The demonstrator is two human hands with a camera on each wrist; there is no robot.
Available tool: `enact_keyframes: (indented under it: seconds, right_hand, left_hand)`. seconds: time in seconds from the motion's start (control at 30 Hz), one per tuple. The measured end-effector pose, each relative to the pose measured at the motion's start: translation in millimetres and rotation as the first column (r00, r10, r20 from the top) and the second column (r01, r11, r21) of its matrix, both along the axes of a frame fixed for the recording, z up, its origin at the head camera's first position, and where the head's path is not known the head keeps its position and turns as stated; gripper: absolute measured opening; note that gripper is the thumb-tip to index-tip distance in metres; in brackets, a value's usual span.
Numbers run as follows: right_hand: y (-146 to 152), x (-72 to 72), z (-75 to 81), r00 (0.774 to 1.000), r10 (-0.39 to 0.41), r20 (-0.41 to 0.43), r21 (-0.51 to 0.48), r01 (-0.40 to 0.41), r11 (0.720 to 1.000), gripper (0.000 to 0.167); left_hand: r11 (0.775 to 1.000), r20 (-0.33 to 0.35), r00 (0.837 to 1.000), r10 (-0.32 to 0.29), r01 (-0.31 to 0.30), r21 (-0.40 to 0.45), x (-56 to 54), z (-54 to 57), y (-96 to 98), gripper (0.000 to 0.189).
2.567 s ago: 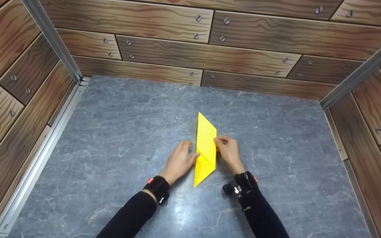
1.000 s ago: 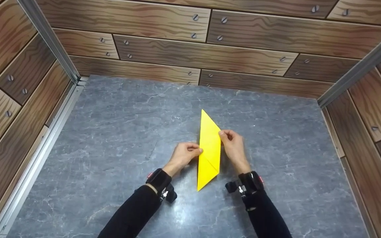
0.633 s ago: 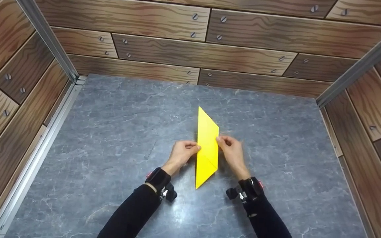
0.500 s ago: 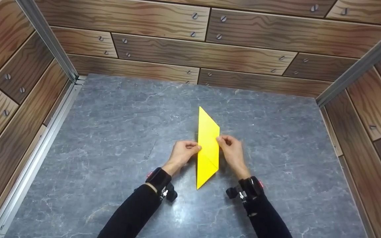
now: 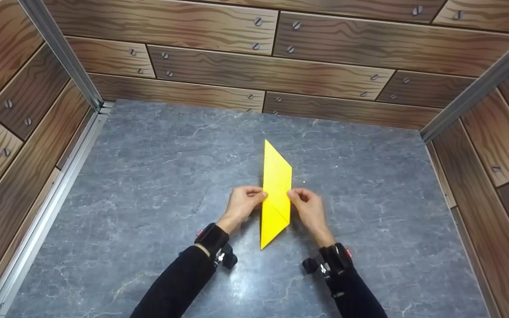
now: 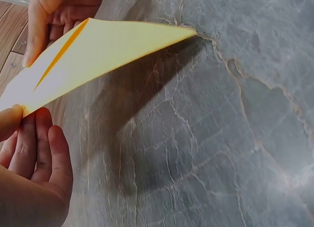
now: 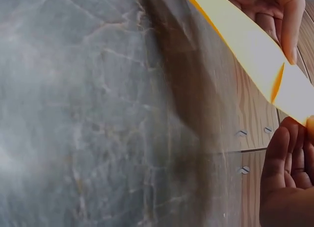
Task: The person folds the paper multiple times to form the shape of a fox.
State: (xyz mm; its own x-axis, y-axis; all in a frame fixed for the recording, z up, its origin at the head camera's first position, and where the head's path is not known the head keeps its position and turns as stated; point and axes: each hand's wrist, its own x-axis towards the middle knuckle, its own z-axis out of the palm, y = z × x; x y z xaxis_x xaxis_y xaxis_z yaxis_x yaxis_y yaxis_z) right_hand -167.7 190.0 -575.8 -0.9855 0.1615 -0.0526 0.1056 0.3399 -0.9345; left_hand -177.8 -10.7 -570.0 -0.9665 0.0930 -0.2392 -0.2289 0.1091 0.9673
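A folded sheet of yellow paper [image 5: 277, 190], shaped like a slanted parallelogram, is held up between both hands. A diagonal fold edge crosses its lower part. My left hand [image 5: 242, 204] pinches its left edge between thumb and fingers, near mid-height. On the opposite edge my right hand [image 5: 309, 210] pinches it in the same way. In the left wrist view the paper [image 6: 122, 45] stands off the tabletop and throws a shadow below it. The right wrist view shows the paper [image 7: 245, 40] with a small open slit at the fold.
A grey marbled tabletop [image 5: 170, 154] lies beneath the hands. Wood-patterned panels [image 5: 210, 66] wall it in at the back, left and right, with metal posts [image 5: 64, 53] at the corners. Black camera straps [image 5: 336, 258] sit on both wrists.
The left hand's thumb and fingers have come together on the paper's left edge. The right hand has slid down along the right edge. The paper has shifted slightly up and leftward.
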Motion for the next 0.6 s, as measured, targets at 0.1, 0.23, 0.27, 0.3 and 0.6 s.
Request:
enact_keyframes:
  seconds: [0.1, 0.23, 0.27, 0.3, 0.6]
  right_hand:
    - [0.2, 0.8, 0.7, 1.000, -0.007, -0.006, 0.019, 0.007, 1.000, 0.026]
    - [1.4, 3.2, 1.2, 1.000, -0.010, -0.008, 0.013, 0.010, 1.000, 0.027]
    - [1.7, 4.3, 0.8, 1.000, -0.007, -0.005, 0.010, 0.007, 1.000, 0.028]
    - [2.3, 5.4, -0.2, 1.000, -0.006, -0.001, 0.006, 0.006, 1.000, 0.029]
    - [3.2, 10.8, -3.4, 0.999, 0.032, 0.005, 0.023, -0.033, 0.999, 0.023]
  left_hand:
    - [1.000, -0.005, 1.000, -0.001, 0.001, 0.018, -0.5, 0.0, 1.4, 0.026]
    - [1.000, -0.008, 1.000, -0.002, 0.002, 0.021, -2.0, 1.5, 2.3, 0.027]
    - [1.000, -0.009, 1.000, 0.000, 0.000, 0.021, -2.7, 2.4, 2.4, 0.027]
    - [1.000, -0.012, 1.000, 0.002, -0.002, 0.016, -3.4, 3.0, 2.0, 0.028]
    - [0.999, -0.033, 0.999, 0.028, -0.028, 0.024, -6.6, 4.7, 2.5, 0.026]
